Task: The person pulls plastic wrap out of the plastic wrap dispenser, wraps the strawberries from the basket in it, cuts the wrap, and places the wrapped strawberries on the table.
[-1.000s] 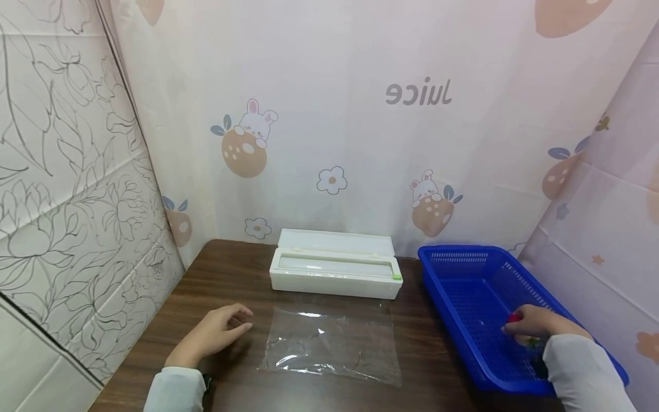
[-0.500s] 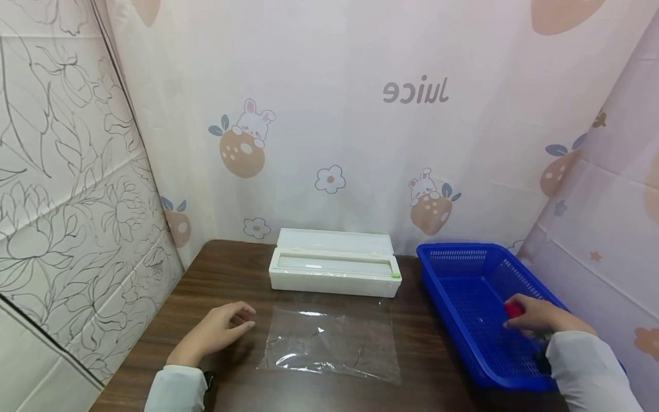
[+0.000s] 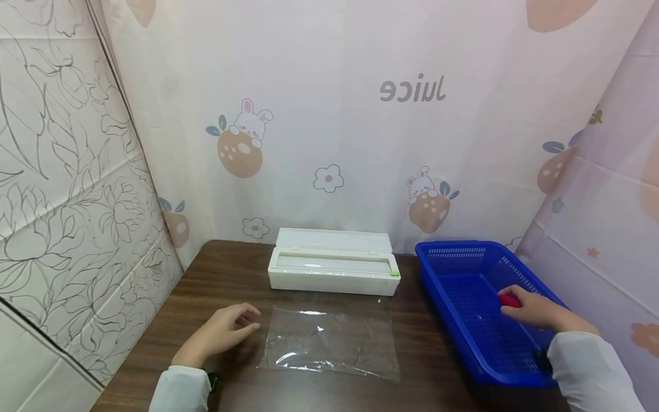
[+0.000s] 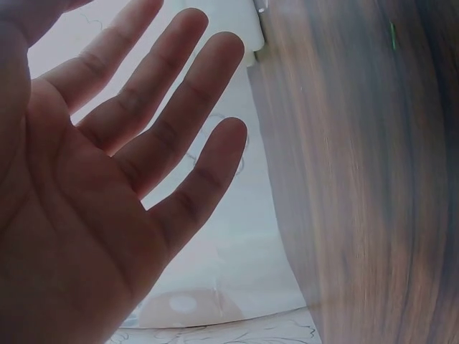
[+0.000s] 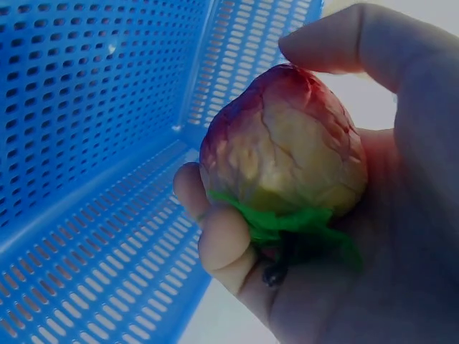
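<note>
My right hand [image 3: 535, 312] is over the blue plastic basket [image 3: 448, 320] and holds a small round fruit [image 3: 509, 300]. In the right wrist view the fruit [image 5: 283, 154] is red and pale yellow, with a veined surface, green leaves and a dark stem end. Thumb and fingers curl around it there. At the table's left, my left hand [image 3: 218, 335] holds nothing, its fingers loosely bent beside a sheet of clear film [image 3: 332, 343]. The left wrist view shows that palm [image 4: 79, 193] bare and its fingers spread.
Behind the film stands a white cling film dispenser [image 3: 332, 283] with its lid raised and a green slider at the right end. The brown wooden table [image 3: 231, 269] ends against patterned curtains [image 3: 329, 114] at the back and sides.
The right hand has risen a little within the basket, and the red fruit shows more clearly in its fingers. My left hand stays nearly in place. The head view has shifted slightly.
</note>
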`<state>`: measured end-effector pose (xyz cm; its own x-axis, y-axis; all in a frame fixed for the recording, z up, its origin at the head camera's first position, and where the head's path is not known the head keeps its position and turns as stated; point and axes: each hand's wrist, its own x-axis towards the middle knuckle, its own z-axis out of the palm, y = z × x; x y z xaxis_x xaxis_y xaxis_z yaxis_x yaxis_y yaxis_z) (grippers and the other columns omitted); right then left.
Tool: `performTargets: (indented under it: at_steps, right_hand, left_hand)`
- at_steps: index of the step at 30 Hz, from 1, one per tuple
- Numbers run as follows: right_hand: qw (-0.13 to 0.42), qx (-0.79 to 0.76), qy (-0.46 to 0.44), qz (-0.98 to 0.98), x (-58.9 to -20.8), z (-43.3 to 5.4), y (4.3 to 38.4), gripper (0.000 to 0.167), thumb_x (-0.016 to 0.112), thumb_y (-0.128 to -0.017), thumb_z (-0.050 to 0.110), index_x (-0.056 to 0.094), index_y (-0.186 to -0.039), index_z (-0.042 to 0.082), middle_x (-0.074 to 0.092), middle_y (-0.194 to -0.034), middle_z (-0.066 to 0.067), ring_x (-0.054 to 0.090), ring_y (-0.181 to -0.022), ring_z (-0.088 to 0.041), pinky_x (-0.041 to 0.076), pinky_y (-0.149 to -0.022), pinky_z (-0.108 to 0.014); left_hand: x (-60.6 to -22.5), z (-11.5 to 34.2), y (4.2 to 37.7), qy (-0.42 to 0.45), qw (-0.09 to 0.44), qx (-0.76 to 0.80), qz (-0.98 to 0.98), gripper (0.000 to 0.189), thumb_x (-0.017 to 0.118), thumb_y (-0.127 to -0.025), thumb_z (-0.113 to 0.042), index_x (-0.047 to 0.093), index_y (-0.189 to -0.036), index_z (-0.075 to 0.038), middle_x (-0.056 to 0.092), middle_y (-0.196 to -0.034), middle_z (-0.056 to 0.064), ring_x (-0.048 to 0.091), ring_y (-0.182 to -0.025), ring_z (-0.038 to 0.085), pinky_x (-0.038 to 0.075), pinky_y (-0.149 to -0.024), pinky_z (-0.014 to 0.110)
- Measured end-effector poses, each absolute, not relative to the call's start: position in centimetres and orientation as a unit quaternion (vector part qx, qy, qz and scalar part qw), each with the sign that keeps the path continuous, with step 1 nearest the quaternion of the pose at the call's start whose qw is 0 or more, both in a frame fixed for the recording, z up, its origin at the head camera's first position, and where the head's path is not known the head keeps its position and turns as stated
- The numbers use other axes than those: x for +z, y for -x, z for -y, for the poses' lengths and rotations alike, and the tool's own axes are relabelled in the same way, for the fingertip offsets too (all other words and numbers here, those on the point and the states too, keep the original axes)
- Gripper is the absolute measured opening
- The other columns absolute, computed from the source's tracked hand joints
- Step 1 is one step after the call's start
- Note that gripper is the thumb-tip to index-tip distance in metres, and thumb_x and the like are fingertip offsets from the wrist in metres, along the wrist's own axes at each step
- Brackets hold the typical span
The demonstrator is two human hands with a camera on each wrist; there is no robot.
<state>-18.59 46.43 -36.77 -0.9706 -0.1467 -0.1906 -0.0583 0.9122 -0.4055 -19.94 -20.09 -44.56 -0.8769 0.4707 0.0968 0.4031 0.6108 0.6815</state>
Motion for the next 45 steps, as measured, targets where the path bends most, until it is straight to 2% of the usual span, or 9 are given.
performTargets:
  at_steps: [6,16,23,31,40,45]
  right_hand:
    - [0.076,-0.169,0.081,-0.979,-36.4,-45.3,18.8,0.040,0.061,-0.096,0.016,0.050,-0.123,-0.010,0.057,-0.086,-0.009,0.050,-0.073,-0.021,0.041,-0.062,-0.036]
    - [0.028,-0.130,0.115,-0.984,-35.4,-43.0,18.7,0.045,0.073,-0.084,0.012,0.057,-0.124,-0.002,0.056,-0.089,-0.011,0.050,-0.077,-0.024,0.042,-0.059,-0.036]
    - [0.025,-0.131,0.125,-0.983,-34.3,-40.8,18.4,0.048,0.075,-0.082,0.011,0.057,-0.125,0.001,0.056,-0.093,-0.015,0.052,-0.079,-0.026,0.045,-0.060,-0.037]
    - [0.016,-0.131,0.154,-0.979,-33.8,-38.6,18.2,0.046,0.078,-0.081,0.011,0.061,-0.123,0.006,0.058,-0.095,-0.012,0.054,-0.079,-0.023,0.049,-0.061,-0.037]
    - [0.017,-0.136,0.178,-0.974,-33.5,-36.3,17.7,0.046,0.079,-0.082,0.011,0.063,-0.125,0.010,0.059,-0.103,-0.014,0.056,-0.082,-0.024,0.053,-0.063,-0.040]
    - [0.016,-0.141,0.189,-0.972,-33.3,-35.0,17.5,0.045,0.078,-0.083,0.011,0.064,-0.125,0.012,0.060,-0.106,-0.014,0.056,-0.084,-0.024,0.056,-0.064,-0.041]
  left_hand:
    - [-44.5,19.6,19.8,-0.249,0.053,0.375,-0.891,0.031,0.067,-0.098,-0.027,0.065,-0.118,-0.004,0.068,-0.113,0.010,0.067,-0.099,0.027,0.056,-0.082,0.045]
    - [-44.1,19.1,19.7,-0.256,0.052,0.380,-0.887,0.032,0.067,-0.098,-0.030,0.065,-0.118,-0.005,0.068,-0.114,0.009,0.066,-0.099,0.027,0.056,-0.082,0.048]
    - [-44.0,18.8,19.7,-0.273,0.035,0.376,-0.885,0.028,0.067,-0.098,-0.028,0.065,-0.116,-0.006,0.068,-0.112,0.005,0.067,-0.098,0.025,0.056,-0.084,0.049]
    - [-43.8,18.4,19.7,-0.276,0.039,0.375,-0.884,0.027,0.067,-0.098,-0.027,0.065,-0.116,-0.007,0.067,-0.112,0.002,0.066,-0.099,0.025,0.056,-0.084,0.047]
    - [-43.8,18.0,19.7,-0.283,0.048,0.375,-0.882,0.027,0.067,-0.098,-0.026,0.065,-0.118,-0.009,0.067,-0.112,0.003,0.067,-0.099,0.025,0.056,-0.085,0.045]
    - [-43.8,17.8,19.7,-0.286,0.053,0.382,-0.877,0.027,0.066,-0.098,-0.026,0.064,-0.119,-0.009,0.067,-0.114,0.009,0.066,-0.100,0.026,0.055,-0.085,0.047]
